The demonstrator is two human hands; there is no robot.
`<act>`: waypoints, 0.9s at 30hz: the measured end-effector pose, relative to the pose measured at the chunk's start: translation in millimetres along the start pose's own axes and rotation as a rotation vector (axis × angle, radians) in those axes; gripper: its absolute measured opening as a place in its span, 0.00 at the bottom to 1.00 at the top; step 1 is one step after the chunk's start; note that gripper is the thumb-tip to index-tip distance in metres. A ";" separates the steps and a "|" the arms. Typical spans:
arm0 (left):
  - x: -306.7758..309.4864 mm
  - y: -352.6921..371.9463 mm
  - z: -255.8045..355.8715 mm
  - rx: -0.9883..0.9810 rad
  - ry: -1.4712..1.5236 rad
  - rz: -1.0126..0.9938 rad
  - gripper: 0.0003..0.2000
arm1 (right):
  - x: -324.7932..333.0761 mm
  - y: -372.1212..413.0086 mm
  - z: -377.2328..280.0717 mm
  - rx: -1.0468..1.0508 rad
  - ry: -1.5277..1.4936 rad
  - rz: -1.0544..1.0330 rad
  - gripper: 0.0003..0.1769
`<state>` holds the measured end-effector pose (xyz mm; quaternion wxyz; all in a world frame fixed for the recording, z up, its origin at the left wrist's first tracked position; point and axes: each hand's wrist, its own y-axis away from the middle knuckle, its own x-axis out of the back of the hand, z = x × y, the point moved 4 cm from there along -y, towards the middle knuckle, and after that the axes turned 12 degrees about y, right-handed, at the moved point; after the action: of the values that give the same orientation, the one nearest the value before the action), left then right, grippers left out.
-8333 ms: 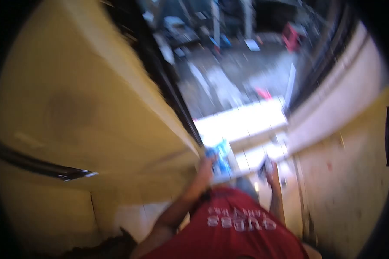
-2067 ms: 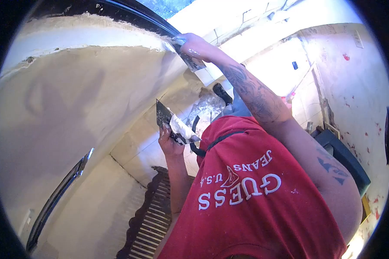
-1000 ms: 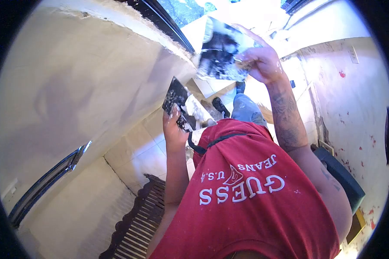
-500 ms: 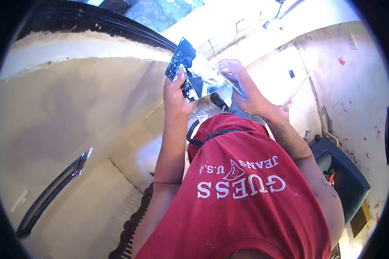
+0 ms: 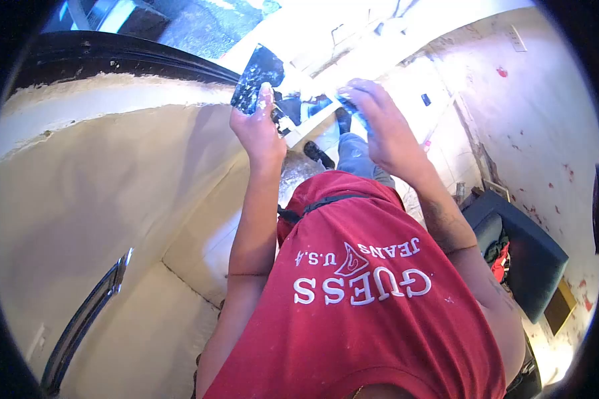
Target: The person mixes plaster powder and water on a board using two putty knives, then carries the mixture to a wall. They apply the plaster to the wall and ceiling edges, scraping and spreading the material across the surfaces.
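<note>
My left hand [image 5: 259,130] is closed around a dark, flat plate [image 5: 259,74] spattered with white material, its thumb lying on the near face. My right hand [image 5: 379,116] is curled round a flat tool with a pale straight edge [image 5: 315,122]. That edge slants between the two hands, close to the plate's lower right side. Glare washes out part of both tools, so whether they touch cannot be made out.
A dark frame [image 5: 133,56] runs along the wall ledge at upper left. Another dark strip [image 5: 86,319] is at lower left. At right are a dark padded seat [image 5: 526,259] and a red-spotted wall [image 5: 536,146].
My right hand and its tool have turned, so the pale edge now shows between my hands. My left hand and the plate appear farther left in view. The camera view has shifted slightly.
</note>
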<state>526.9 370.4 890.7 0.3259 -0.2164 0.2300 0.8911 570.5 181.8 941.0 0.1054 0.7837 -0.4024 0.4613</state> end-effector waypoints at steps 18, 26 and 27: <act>182.2 56.2 5.2 0.240 0.155 0.243 0.13 | -102.5 -37.0 3.3 -0.066 -0.900 -0.206 0.34; 266.0 112.1 16.0 0.264 0.249 0.270 0.17 | -198.0 -83.4 -63.4 0.032 -0.629 0.106 0.36; 268.8 114.3 16.7 0.263 0.264 0.243 0.18 | -201.2 -85.6 -65.8 0.038 -0.604 0.139 0.35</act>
<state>258.7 431.1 790.9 0.2087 -0.2573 0.4093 0.8501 540.5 380.4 832.3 -0.0651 0.8578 -0.4594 0.2210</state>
